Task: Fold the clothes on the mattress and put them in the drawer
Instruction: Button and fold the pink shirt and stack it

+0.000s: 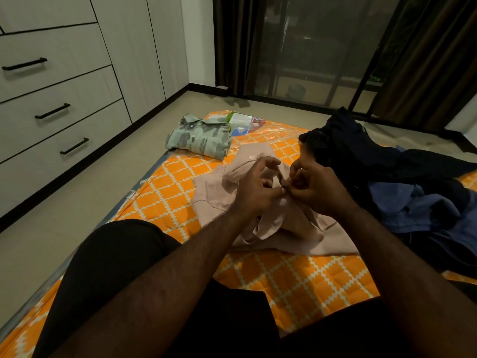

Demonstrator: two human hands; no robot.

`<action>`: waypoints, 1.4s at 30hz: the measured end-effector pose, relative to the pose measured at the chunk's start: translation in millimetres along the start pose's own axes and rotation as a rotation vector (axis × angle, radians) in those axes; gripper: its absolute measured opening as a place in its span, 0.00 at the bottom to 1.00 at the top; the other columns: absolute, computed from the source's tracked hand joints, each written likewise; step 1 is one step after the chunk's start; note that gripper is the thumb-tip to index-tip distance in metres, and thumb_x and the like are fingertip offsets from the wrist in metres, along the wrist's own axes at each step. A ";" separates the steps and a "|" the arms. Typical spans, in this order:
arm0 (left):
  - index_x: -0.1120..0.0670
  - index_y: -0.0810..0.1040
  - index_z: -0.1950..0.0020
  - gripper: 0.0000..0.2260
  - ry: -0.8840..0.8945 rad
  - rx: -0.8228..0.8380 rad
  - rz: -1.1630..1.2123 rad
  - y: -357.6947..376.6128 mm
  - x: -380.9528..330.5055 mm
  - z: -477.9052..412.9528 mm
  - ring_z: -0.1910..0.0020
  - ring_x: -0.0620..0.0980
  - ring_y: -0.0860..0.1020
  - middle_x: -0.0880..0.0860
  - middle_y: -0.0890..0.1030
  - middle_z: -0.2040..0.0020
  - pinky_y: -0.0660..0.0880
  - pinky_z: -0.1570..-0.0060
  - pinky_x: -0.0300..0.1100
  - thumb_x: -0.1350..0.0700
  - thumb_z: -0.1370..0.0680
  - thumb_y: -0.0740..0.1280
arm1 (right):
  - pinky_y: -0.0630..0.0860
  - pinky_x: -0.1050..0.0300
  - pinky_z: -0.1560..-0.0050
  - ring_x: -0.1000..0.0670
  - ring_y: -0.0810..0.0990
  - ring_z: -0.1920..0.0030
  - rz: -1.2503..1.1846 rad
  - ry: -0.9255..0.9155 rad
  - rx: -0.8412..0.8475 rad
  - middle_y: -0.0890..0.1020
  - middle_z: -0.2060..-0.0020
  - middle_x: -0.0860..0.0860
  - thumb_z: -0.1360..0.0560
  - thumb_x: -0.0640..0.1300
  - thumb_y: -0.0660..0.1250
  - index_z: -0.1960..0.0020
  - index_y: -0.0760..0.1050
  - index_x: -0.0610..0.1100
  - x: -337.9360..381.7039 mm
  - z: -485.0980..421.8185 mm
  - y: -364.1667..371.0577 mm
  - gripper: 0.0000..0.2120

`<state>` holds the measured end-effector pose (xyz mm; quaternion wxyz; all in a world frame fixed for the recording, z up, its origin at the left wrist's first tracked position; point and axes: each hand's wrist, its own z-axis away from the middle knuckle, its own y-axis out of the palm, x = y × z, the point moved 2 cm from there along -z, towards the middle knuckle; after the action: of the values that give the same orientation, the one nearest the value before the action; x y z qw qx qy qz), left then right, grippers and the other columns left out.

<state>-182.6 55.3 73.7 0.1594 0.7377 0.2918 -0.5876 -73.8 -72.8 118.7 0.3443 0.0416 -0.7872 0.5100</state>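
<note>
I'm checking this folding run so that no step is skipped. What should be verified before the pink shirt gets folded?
1. Grip on the pink shirt: ok. The left hand and right hand both pinch its front edges together.
2. Button fastened: cannot tell, the fingers cover it.
3. Shirt lying flat: not ok, it is bunched and creased on the mattress.
4. Earlier garment done: ok, the green shirt lies folded at the mattress's far corner.
5. Remaining clothes: not ok, the dark pile to the right is unfolded.
6. Drawers ready: not ok, all those visible are closed.
</note>
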 end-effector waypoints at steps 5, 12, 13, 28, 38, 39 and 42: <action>0.42 0.74 0.31 0.32 -0.012 0.072 0.059 -2.7 1.1 -2.4 0.45 0.57 0.83 0.47 0.77 0.35 0.82 0.49 0.61 0.66 0.29 0.76 | 0.79 0.69 0.58 0.61 0.84 0.54 -0.142 0.044 0.014 0.85 0.56 0.50 0.25 0.35 0.74 0.47 0.73 0.44 -0.2 -0.1 -5.8 0.13; 0.43 0.78 0.33 0.27 -0.052 0.126 0.101 -5.9 5.8 -5.3 0.38 0.51 0.81 0.50 0.80 0.36 0.82 0.43 0.56 0.65 0.27 0.75 | 0.84 0.56 0.51 0.55 0.86 0.52 -0.254 0.090 0.059 0.86 0.54 0.48 0.26 0.34 0.75 0.47 0.73 0.45 -3.0 0.9 -6.8 0.14; 0.44 0.79 0.34 0.25 -0.075 0.135 0.115 -6.1 6.8 -5.1 0.39 0.52 0.82 0.51 0.81 0.37 0.82 0.44 0.56 0.66 0.26 0.75 | 0.84 0.55 0.50 0.55 0.86 0.52 -0.257 0.092 0.062 0.86 0.54 0.48 0.26 0.34 0.75 0.47 0.73 0.45 -3.1 1.0 -6.5 0.14; 0.58 0.82 0.49 0.05 -0.210 0.075 0.134 -7.8 14.1 -0.8 0.58 0.50 0.84 0.55 0.86 0.59 0.79 0.57 0.48 0.62 0.24 0.75 | 0.80 0.36 0.51 0.42 0.81 0.53 -0.194 0.033 0.014 0.81 0.55 0.44 0.22 0.37 0.71 0.50 0.70 0.43 -7.9 2.8 15.0 0.10; 0.57 0.84 0.54 0.05 0.019 -0.066 -0.297 -1.5 11.1 -3.0 0.61 0.51 0.81 0.51 0.83 0.62 0.80 0.58 0.52 0.56 0.24 0.73 | 0.64 0.65 0.69 0.57 0.72 0.65 0.039 0.010 -0.169 0.72 0.64 0.56 0.21 0.36 0.69 0.53 0.67 0.45 2.3 5.2 31.8 0.11; 0.57 0.83 0.55 0.05 0.047 -0.084 -0.324 -0.1 10.3 -3.1 0.62 0.50 0.80 0.50 0.82 0.62 0.79 0.59 0.50 0.56 0.24 0.73 | 0.63 0.63 0.69 0.56 0.71 0.64 0.043 0.020 -0.184 0.72 0.63 0.55 0.22 0.35 0.69 0.53 0.67 0.45 3.0 4.6 34.2 0.11; 0.57 0.81 0.55 0.03 0.087 -0.103 -0.373 5.9 4.8 -1.0 0.62 0.46 0.78 0.49 0.80 0.63 0.74 0.62 0.37 0.59 0.23 0.73 | 0.68 0.54 0.68 0.50 0.72 0.62 0.048 0.056 -0.237 0.72 0.62 0.52 0.24 0.32 0.68 0.53 0.67 0.44 3.2 2.0 39.8 0.12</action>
<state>-177.5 52.4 68.7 0.0726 0.6865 0.4595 -0.5588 -93.8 -54.6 89.3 0.3565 -0.0324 -0.8327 0.4225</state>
